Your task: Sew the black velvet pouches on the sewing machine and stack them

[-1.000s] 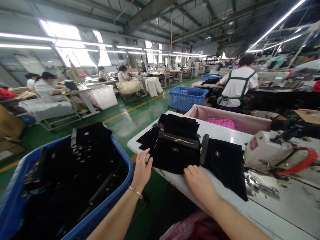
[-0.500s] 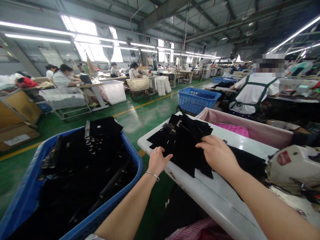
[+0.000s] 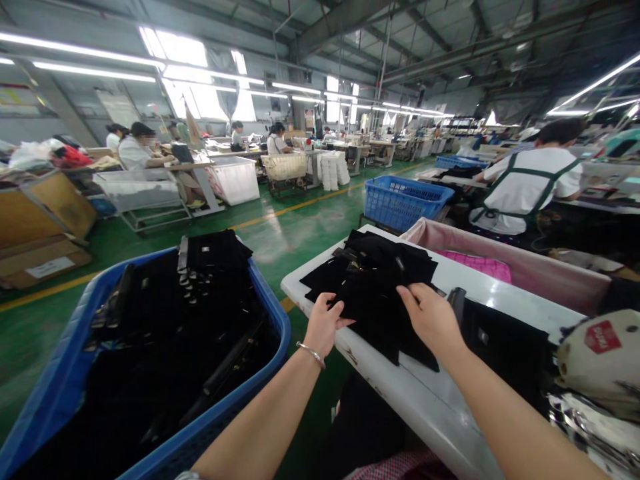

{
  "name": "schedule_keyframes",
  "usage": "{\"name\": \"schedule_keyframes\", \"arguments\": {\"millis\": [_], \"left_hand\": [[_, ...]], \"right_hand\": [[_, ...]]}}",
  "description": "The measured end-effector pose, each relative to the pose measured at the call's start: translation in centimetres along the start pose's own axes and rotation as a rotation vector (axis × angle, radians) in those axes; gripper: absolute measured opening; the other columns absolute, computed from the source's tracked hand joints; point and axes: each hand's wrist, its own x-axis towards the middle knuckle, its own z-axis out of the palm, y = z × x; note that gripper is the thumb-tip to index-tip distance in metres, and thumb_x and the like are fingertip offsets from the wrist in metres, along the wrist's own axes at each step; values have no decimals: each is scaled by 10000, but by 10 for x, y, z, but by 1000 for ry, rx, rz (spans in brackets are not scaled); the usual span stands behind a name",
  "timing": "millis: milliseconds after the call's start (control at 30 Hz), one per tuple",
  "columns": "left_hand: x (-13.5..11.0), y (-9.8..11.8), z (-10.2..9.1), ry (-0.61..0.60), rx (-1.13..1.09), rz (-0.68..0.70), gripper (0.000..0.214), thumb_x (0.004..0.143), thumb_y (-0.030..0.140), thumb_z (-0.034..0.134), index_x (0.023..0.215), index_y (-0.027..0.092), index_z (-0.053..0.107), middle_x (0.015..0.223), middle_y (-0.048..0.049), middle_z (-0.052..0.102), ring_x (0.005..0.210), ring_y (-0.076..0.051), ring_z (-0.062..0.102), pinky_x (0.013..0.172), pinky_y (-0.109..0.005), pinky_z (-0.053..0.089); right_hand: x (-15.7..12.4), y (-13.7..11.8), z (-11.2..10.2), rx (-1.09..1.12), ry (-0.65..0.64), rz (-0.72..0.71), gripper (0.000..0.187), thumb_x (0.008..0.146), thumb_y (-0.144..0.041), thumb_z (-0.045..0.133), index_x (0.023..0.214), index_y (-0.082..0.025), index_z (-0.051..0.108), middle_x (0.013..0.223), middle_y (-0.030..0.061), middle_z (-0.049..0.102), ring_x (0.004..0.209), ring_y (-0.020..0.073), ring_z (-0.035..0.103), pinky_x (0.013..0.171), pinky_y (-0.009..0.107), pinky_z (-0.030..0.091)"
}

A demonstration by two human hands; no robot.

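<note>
Black fabric pieces [image 3: 373, 280] lie in a loose, fanned pile on the end of a white sewing table [image 3: 430, 407]. My left hand [image 3: 324, 323], with a silver bangle on the wrist, pinches the near left edge of the top piece between thumb and fingers. At the pile's right side, my right hand [image 3: 431, 312] has its fingertips closed on the same black cloth. Small metallic bits glint near the middle of the pile. Another black piece [image 3: 505, 340] with a pale label lies to the right of my right hand.
A blue basket [image 3: 284, 333] full of black pieces stands on the left. To the right is a sewing machine [image 3: 597, 360]. Behind the table are a pink-lined bin [image 3: 540, 267] and another blue basket [image 3: 400, 203]. A co-worker [image 3: 530, 180] sits at the back right.
The raised black flap by my right hand has come down over the pile. My right hand sits slightly lower; my left still grips the near edge. The view has turned a little left.
</note>
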Motion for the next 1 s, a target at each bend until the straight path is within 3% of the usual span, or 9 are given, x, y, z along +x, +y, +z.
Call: {"name": "schedule_keyframes", "arguments": {"millis": [100, 200, 267, 367, 467, 633, 733, 867, 1000], "left_hand": [[-1, 9, 6, -90, 47, 78, 318, 951, 442, 456, 1117, 170, 443, 1007, -106, 629, 841, -216, 699, 752, -443, 607], [13, 24, -4, -178, 202, 190, 379, 995, 448, 342, 1170, 165, 524, 1095, -142, 654, 961, -246, 687, 871, -478, 565], [30, 33, -21, -217, 371, 276, 311, 979, 366, 407, 1142, 179, 595, 1231, -145, 615, 1155, -274, 600, 1025, -518, 460], [57, 35, -45, -352, 662, 382, 333, 783, 154, 649, 1111, 210, 658, 1355, -102, 555, 1320, -296, 453, 1166, -527, 270], [78, 29, -55, -568, 909, 455, 507, 665, 30, 656, 1139, 210, 665, 1329, -84, 587, 1287, -274, 494, 1157, -453, 314], [102, 33, -56, -790, 1193, 576, 321, 851, 106, 511, 1116, 202, 664, 1228, -64, 647, 1168, -198, 586, 1050, -330, 428], [103, 42, -58, -843, 1301, 660, 250, 887, 194, 518, 1097, 195, 654, 1134, -72, 662, 1073, -205, 618, 982, -331, 460], [92, 44, -55, -873, 1376, 770, 384, 789, 215, 644, 1168, 173, 601, 1167, -110, 615, 1064, -249, 599, 965, -369, 463], [98, 52, -34, -828, 1391, 827, 247, 877, 165, 507, 1097, 159, 618, 1071, -105, 635, 1035, -231, 604, 960, -367, 462]], "right_hand": [[-12, -15, 7, 43, -74, -98, 219, 914, -422, 521, 869, -234, 624, 1003, 30, 648, 879, 173, 615, 730, 257, 419], [-5, -7, 3, 34, -40, 1, 228, 927, -385, 481, 901, -211, 626, 963, 62, 662, 853, 203, 620, 705, 284, 412], [11, 13, -9, 14, 30, 144, 337, 958, -437, 402, 934, -181, 619, 878, 99, 665, 810, 243, 617, 673, 318, 392], [34, 39, -29, 4, 71, 267, 447, 966, -514, 337, 845, -186, 615, 723, 93, 640, 704, 256, 593, 615, 329, 342], [42, 44, -34, 24, 41, 278, 455, 952, -535, 358, 742, -207, 593, 678, 72, 622, 669, 234, 575, 608, 320, 326], [39, 28, -19, 63, -41, 206, 396, 946, -512, 392, 758, -220, 581, 760, 54, 647, 732, 216, 594, 629, 304, 340], [38, 23, -13, 68, -79, 150, 365, 951, -495, 403, 769, -224, 566, 821, 45, 656, 774, 211, 606, 657, 301, 350], [39, 22, -14, 38, -120, 122, 368, 963, -482, 392, 764, -221, 557, 815, 43, 648, 759, 215, 611, 654, 308, 356], [31, 5, -11, 2, -174, 66, 359, 962, -477, 400, 791, -219, 580, 868, 43, 653, 809, 210, 630, 667, 300, 378]]}}
